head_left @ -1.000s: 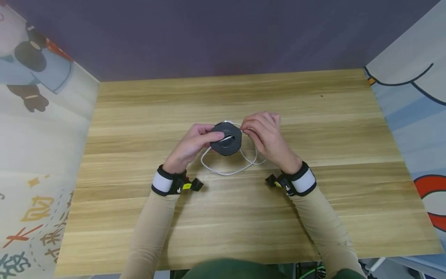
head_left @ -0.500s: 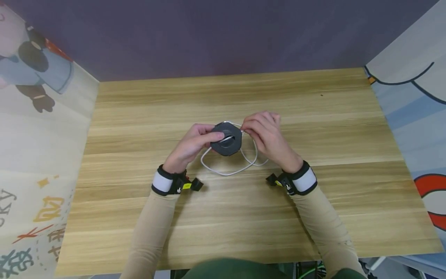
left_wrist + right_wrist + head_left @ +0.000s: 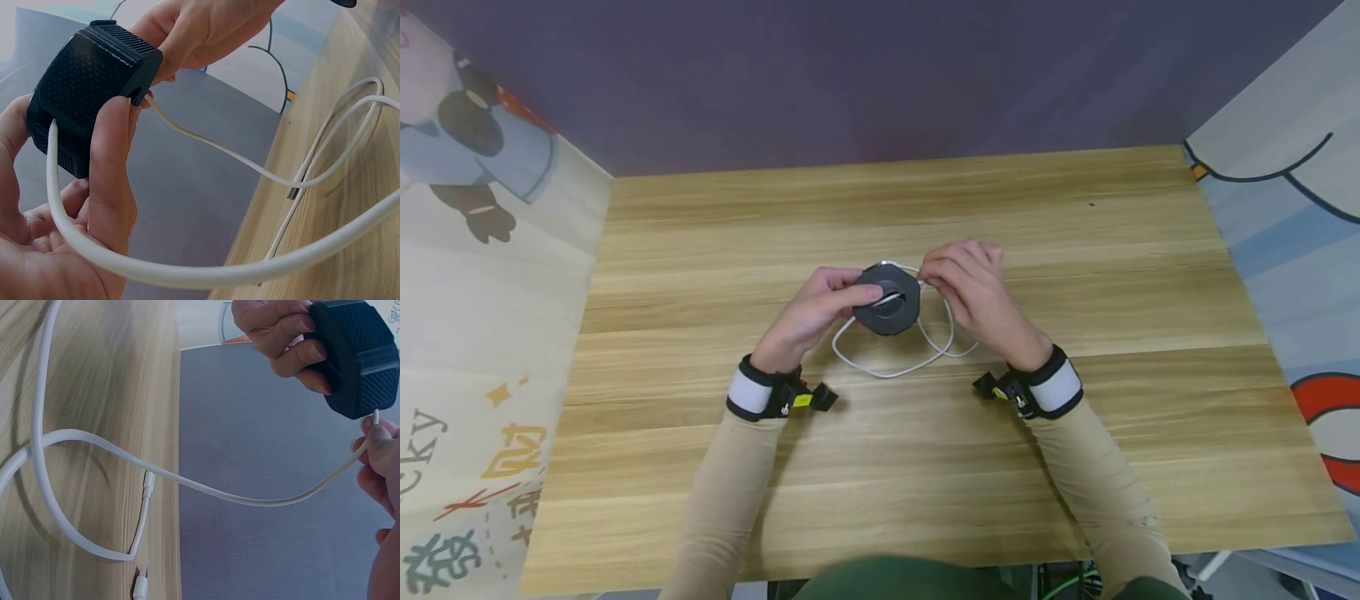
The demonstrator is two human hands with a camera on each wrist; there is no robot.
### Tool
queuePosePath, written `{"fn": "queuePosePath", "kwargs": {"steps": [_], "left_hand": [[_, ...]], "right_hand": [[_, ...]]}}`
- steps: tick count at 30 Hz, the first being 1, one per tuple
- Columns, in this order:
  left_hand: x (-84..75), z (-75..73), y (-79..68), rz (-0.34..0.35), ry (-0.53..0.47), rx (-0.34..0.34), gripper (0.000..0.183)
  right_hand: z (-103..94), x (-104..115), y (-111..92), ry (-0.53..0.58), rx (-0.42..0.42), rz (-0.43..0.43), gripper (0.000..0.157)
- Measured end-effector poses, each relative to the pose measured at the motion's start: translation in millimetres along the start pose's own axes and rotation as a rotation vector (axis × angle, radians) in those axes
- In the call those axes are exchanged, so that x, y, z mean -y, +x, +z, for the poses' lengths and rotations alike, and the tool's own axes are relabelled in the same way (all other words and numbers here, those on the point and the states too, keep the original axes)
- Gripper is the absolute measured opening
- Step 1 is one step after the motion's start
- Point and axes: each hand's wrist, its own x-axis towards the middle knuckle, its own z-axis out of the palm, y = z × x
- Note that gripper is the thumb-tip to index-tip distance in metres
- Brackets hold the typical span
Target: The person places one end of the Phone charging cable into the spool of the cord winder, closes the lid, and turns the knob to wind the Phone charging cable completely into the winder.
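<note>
In the head view my left hand [image 3: 805, 317] holds a dark hexagonal cable winder [image 3: 887, 321], thumb across its face at the central slot. White cable [image 3: 891, 375] runs through that slot and hangs in loops below. Textured, ribbed sides of the winder [image 3: 81, 81] show in the left wrist view, with cable coming out of two sides. My right hand [image 3: 981, 300] pinches the cable right at the winder's right edge. Seen from the right wrist, thumb and fingertips [image 3: 378, 440] meet on the cable just where it leaves the winder.
The wooden table [image 3: 700, 250] lies below both hands. A cable plug [image 3: 140, 587] with bare metal shows close to the tabletop in the right wrist view. A dark panel [image 3: 880, 83] stands along the back, with printed walls at both sides.
The small cable loop below my right hand has shifted slightly rightward since the earliest frame. Both hands and the winder stay almost still.
</note>
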Motion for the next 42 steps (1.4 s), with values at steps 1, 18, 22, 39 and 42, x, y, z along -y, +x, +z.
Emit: {"fn": "queuePosePath", "kwargs": {"steps": [1, 18, 22, 39, 42], "left_hand": [[-0.1, 0.0, 0.0, 0.000, 0.000, 0.000, 0.040], [4.6, 8.2, 3.1, 0.043, -0.069, -0.009, 0.038], [5.6, 11.8, 3.2, 0.057, -0.072, -0.024, 0.041], [8.8, 14.2, 7.4, 0.170, -0.139, -0.040, 0.079], [9.2, 14.9, 7.3, 0.173, -0.143, -0.050, 0.078]], "right_hand": [[0.1, 0, 0, 0.000, 0.001, 0.001, 0.009], [10.5, 5, -2, 0.126, -0.159, 0.178, 0.031], [13.3, 7, -1, 0.169, -0.291, 0.202, 0.030], [13.7, 25, 5, 0.196, -0.239, 0.236, 0.064], [9.9, 35, 10, 0.210, -0.230, 0.228, 0.050]]}}
